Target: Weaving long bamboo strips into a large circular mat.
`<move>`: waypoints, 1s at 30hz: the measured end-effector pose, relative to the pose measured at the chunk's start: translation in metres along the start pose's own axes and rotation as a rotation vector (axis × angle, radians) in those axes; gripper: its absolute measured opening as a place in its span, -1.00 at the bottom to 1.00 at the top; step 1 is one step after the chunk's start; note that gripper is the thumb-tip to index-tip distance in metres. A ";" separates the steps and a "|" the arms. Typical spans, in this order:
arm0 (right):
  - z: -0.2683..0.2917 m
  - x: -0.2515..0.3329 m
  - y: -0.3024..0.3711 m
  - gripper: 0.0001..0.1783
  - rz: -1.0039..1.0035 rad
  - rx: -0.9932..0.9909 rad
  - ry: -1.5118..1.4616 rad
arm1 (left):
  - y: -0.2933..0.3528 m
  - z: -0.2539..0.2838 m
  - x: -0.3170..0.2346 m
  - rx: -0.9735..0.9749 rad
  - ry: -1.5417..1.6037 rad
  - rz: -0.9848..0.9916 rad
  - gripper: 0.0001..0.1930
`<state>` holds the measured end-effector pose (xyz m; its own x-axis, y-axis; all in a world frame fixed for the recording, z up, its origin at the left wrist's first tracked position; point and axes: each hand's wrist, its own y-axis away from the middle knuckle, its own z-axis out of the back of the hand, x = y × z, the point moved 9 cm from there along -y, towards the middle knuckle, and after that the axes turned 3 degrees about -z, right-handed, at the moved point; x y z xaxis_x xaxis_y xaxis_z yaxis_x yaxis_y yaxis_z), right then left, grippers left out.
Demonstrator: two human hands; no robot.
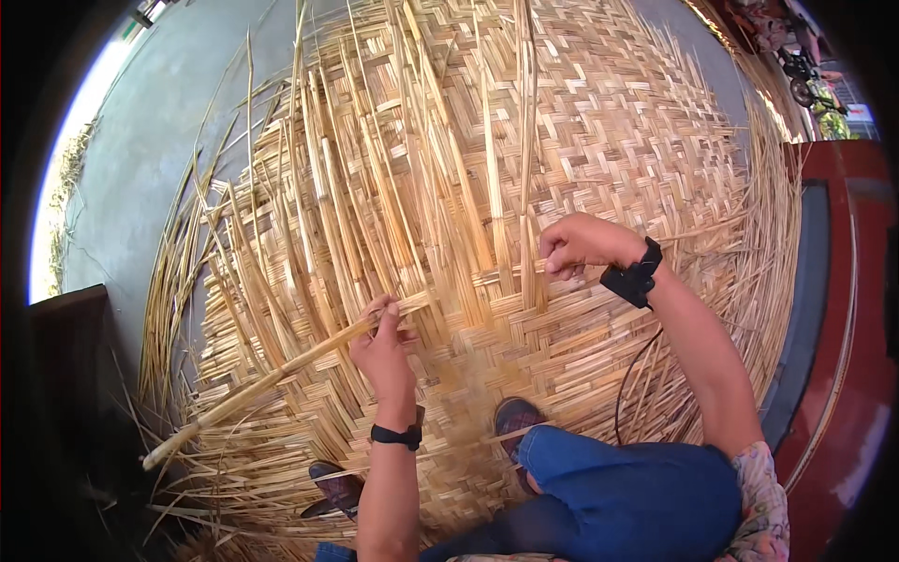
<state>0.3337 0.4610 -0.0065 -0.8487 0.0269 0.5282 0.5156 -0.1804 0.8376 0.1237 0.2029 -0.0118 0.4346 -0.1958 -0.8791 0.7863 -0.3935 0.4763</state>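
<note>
A long split reed [281, 372] runs slantwise over a large woven reed mat [618, 122], from the lower left up toward the middle. My left hand [382, 361] is closed on it, the fingers pinching it from above. Beyond that hand the reed passes among upright strips. My right hand [590, 244] is curled shut at the reed's right-hand stretch, beside several raised flat strips [526, 187]; the exact pinch point is partly hidden by the fingers. Loose unwoven strips [328, 187] lie lengthwise over the mat's left half.
My shod feet [518, 417] rest on the mat near its lower part. Loose reed ends fray out along both sides. Grey floor [131, 187] shows at left, a red ledge [843, 309] at right, a dark box-like thing [70, 328] at lower left. A thin dark cable [629, 384] hangs near my right arm.
</note>
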 end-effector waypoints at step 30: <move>-0.008 0.003 0.005 -0.84 0.182 -0.083 0.171 | 0.011 0.041 0.017 -0.124 0.264 -0.067 -0.82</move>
<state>0.3324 0.4520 -0.0016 -0.7541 -0.1785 0.6320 0.6561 -0.2475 0.7129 0.1219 0.1580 -0.0219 0.4666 0.0738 -0.8814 0.8575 -0.2821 0.4303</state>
